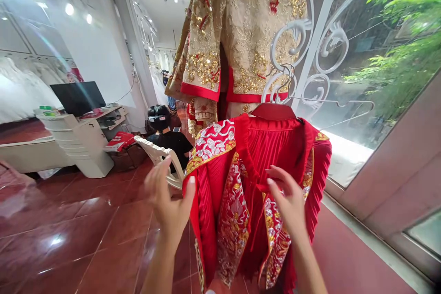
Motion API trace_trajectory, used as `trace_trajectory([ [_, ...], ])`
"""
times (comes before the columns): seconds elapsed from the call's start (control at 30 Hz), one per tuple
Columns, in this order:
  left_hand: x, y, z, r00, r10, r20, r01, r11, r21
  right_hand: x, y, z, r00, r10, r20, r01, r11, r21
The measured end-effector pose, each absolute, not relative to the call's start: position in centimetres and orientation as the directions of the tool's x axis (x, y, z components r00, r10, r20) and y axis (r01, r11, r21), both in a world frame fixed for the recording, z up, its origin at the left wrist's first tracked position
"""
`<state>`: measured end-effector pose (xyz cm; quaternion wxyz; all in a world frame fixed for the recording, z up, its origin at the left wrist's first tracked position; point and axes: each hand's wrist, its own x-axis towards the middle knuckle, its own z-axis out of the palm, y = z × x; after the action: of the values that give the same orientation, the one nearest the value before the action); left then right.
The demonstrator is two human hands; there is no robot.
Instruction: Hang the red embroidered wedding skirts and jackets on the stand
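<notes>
A red pleated garment (206,183) with silver and gold embroidery hangs in front of me on a dark red hanger (272,111). Its front panels hang apart below the neckline. My left hand (168,200) is raised beside the garment's left edge, with thumb and fingers spread and nothing in it. Over the right front panel is my right hand (287,197), its thumb and forefinger apart. A short red strip (262,188) at the neckline reaches its thumb tip; whether they touch I cannot tell.
A beige, gold-beaded garment (248,41) hangs above. The hanger hooks onto white scrolled metalwork (303,32), where a bare wire hanger (339,101) also hangs. A person (168,140) sits on a white chair (175,161) behind. A desk (84,138) with a monitor (78,96) stands left.
</notes>
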<state>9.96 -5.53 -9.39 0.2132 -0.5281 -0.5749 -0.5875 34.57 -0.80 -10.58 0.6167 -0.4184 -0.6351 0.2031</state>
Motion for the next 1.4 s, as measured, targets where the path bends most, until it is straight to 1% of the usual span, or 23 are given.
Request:
trace_trajectory([
  [0.1, 10.1, -3.7, -9.9, -0.3, 0.443, 0.845, 0.843, -0.293, 0.452, 31.5, 2.9, -12.2, -0.015, 0.809, 0.588, 0.277, 0.568, -0.775],
  [0.17, 9.4, -2.6, -9.7, -0.301, 0.484, 0.822, 0.817, -0.313, 0.484, 30.7, 4.3, -12.4, -0.016, 0.81, 0.587, 0.318, 0.56, -0.765],
  [0.27, 7.2, -1.7, -7.2, -0.384, 0.43, 0.817, 0.772, -0.335, 0.54, 31.4, 3.8, -11.0, 0.058, 0.811, 0.582, 0.281, 0.547, -0.789],
  [0.33, 5.6, -1.7, -4.1, -0.399, 0.355, 0.846, 0.78, -0.354, 0.516, 32.5, 2.7, -9.3, 0.05, 0.783, 0.62, 0.25, 0.591, -0.767],
  [0.4, 4.4, -2.0, -0.6, -0.334, 0.302, 0.893, 0.832, -0.352, 0.43, 33.5, 2.0, -7.2, -0.006, 0.704, 0.71, 0.287, 0.681, -0.673],
  [0.47, 3.9, -2.3, 2.5, -0.243, 0.295, 0.924, 0.882, -0.33, 0.337, 34.5, 2.6, -4.7, -0.016, 0.564, 0.825, 0.411, 0.756, -0.509],
  [0.53, 3.8, -2.3, 4.5, -0.175, 0.322, 0.93, 0.911, -0.305, 0.277, 35.3, 4.7, -2.1, 0.036, 0.418, 0.908, 0.569, 0.738, -0.362],
  [0.57, 3.8, -2.2, 5.1, -0.159, 0.339, 0.927, 0.919, -0.291, 0.265, 35.7, 6.0, -0.8, 0.055, 0.385, 0.921, 0.624, 0.707, -0.333],
  [0.6, 3.7, -1.9, 5.5, -0.155, 0.357, 0.921, 0.924, -0.279, 0.263, 36.1, 7.3, 0.5, 0.048, 0.402, 0.914, 0.64, 0.69, -0.337],
  [0.7, 2.8, -0.7, 6.3, -0.19, 0.431, 0.882, 0.935, -0.195, 0.297, 37.1, 10.3, 3.1, -0.036, 0.593, 0.804, 0.579, 0.668, -0.467],
  [0.77, 2.1, -0.6, 7.4, -0.209, 0.513, 0.832, 0.947, -0.105, 0.303, 37.4, 10.9, 4.0, -0.065, 0.673, 0.737, 0.555, 0.638, -0.533],
  [0.83, 1.8, -1.8, 8.6, -0.209, 0.568, 0.796, 0.963, -0.023, 0.269, 37.4, 10.7, 4.2, -0.064, 0.678, 0.732, 0.571, 0.627, -0.531],
  [0.9, 2.2, -4.1, 8.9, -0.172, 0.554, 0.815, 0.979, 0.002, 0.205, 37.2, 10.3, 4.2, -0.062, 0.661, 0.748, 0.596, 0.626, -0.503],
  [1.0, 3.7, -7.5, 5.4, -0.09, 0.415, 0.905, 0.995, -0.001, 0.1, 36.8, 9.9, 4.1, -0.03, 0.655, 0.755, 0.626, 0.601, -0.496],
  [1.03, 4.2, -8.0, 3.0, -0.101, 0.361, 0.927, 0.995, 0.012, 0.103, 36.6, 9.8, 4.0, -0.01, 0.655, 0.756, 0.634, 0.589, -0.502],
  [1.07, 4.7, -8.0, 0.3, -0.117, 0.384, 0.916, 0.992, -0.004, 0.128, 36.6, 9.7, 3.9, 0.011, 0.65, 0.76, 0.642, 0.578, -0.504],
  [1.17, 6.5, -6.0, -7.8, -0.097, 0.463, 0.881, 0.973, -0.144, 0.182, 36.3, 9.1, 3.2, 0.066, 0.604, 0.794, 0.684, 0.552, -0.477],
  [1.2, 7.5, -5.1, -9.9, -0.107, 0.504, 0.857, 0.967, -0.149, 0.208, 36.1, 9.0, 3.0, 0.087, 0.582, 0.809, 0.705, 0.538, -0.462],
  [1.23, 8.7, -4.4, -11.4, -0.146, 0.525, 0.839, 0.966, -0.107, 0.235, 36.0, 8.8, 2.7, 0.107, 0.563, 0.819, 0.726, 0.519, -0.451],
  [1.27, 10.2, -4.0, -12.5, -0.218, 0.523, 0.824, 0.958, -0.049, 0.284, 35.8, 8.7, 2.5, 0.124, 0.553, 0.824, 0.745, 0.497, -0.445],
  [1.33, 13.9, -4.3, -13.7, -0.362, 0.439, 0.822, 0.924, 0.057, 0.377, 35.4, 8.5, 2.2, 0.134, 0.545, 0.828, 0.774, 0.464, -0.431],
  [1.37, 15.8, -4.7, -14.1, -0.393, 0.395, 0.83, 0.914, 0.067, 0.401, 35.3, 8.4, 2.1, 0.124, 0.541, 0.832, 0.784, 0.461, -0.417],
  [1.4, 17.6, -5.1, -14.4, -0.376, 0.38, 0.845, 0.919, 0.034, 0.394, 35.2, 8.3, 2.1, 0.105, 0.533, 0.84, 0.79, 0.468, -0.396],
])
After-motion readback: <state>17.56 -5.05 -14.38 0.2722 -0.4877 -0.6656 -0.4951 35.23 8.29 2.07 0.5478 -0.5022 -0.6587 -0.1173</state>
